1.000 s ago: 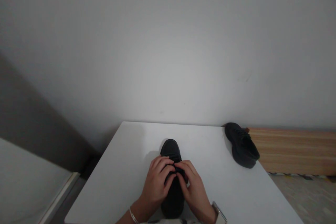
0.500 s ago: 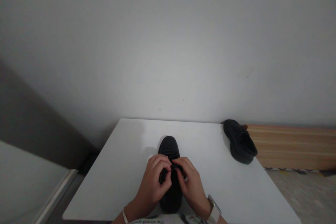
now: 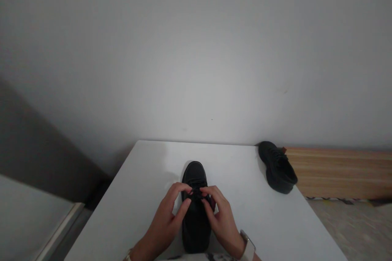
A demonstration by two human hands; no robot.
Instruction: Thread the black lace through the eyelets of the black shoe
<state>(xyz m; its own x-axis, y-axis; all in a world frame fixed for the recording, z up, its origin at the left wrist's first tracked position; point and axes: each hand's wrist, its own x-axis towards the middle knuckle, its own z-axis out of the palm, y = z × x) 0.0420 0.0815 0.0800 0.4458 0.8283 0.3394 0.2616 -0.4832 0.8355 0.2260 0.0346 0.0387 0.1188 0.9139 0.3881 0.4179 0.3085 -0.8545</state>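
Pinching at the laces [image 3: 196,194] over the tongue, both hands work the near black shoe [image 3: 195,208], which stands upright at the near middle of the white counter [image 3: 147,195], toe pointing away. The left hand [image 3: 167,220] has thumb and forefinger closed toward a lace strand; the right hand [image 3: 222,222], watch at the wrist, has its fingertips curled onto the same knot area. Judged step: tying or tightening the laces, midway. The next move likely calls for steady opposed tension without lifting the shoe. Farther off, a second black shoe [image 3: 277,167] rests at the counter's far right corner, well apart, beside a wooden board [image 3: 343,173].
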